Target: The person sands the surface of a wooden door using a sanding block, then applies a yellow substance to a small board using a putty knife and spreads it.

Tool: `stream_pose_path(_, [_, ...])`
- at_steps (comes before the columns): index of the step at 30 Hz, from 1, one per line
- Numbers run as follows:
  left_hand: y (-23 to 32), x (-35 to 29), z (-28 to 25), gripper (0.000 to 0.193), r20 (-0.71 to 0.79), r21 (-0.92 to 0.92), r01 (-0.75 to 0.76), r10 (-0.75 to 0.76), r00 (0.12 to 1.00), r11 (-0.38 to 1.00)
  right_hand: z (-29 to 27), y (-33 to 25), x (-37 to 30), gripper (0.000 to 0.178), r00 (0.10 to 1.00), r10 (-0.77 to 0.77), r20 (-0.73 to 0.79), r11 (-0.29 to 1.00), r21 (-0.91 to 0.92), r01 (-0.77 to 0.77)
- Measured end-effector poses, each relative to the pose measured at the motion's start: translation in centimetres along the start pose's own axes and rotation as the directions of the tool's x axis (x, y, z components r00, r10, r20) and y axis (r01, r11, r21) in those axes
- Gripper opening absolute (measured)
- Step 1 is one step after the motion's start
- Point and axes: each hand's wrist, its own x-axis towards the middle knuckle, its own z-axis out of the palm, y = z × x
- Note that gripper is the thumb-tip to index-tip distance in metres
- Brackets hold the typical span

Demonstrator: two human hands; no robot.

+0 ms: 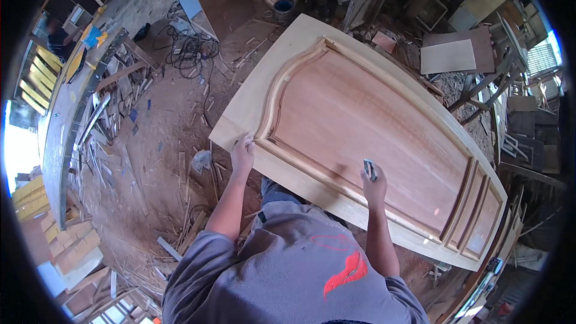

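Panelled wooden door (360, 120) lies flat under and ahead of our hands. Left hand (242, 155) is at its near-left border, fingers bunched; we cannot tell whether they pinch anything. Right hand (374, 186) grips a small metal-faced tool (369, 170), seemingly lifted above the near moulding. Our judgement: steady the border with the left, keep the tool's face level, and work along the grain with light, even pressure, easing off at the moulding's corners. Containers: well beyond the hands, a dark bucket (282, 7), contents unreadable; left of the left hand, a crumpled clear plastic bag (201, 161), contents unclear.
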Motion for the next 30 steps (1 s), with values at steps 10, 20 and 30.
stream_pose_path(10, [-2.0,4.9,-2.4,0.034,0.224,-0.032,0.022,-0.014,0.975,0.999,7.8,-7.5,0.1,0.049,0.995,-0.058,0.083,0.998,-0.005,0.059])
stream_pose_path(20, [1.4,8.0,-3.0,0.055,0.435,0.068,0.102,-0.121,0.892,0.993,10.9,-7.7,-0.8,0.052,0.997,-0.015,0.069,0.998,-0.059,0.019])
stream_pose_path(30, [2.5,8.2,0.7,0.063,0.319,0.251,-0.116,0.031,0.947,0.961,10.3,-7.4,-1.9,0.056,0.991,0.133,0.029,0.991,-0.031,-0.132])
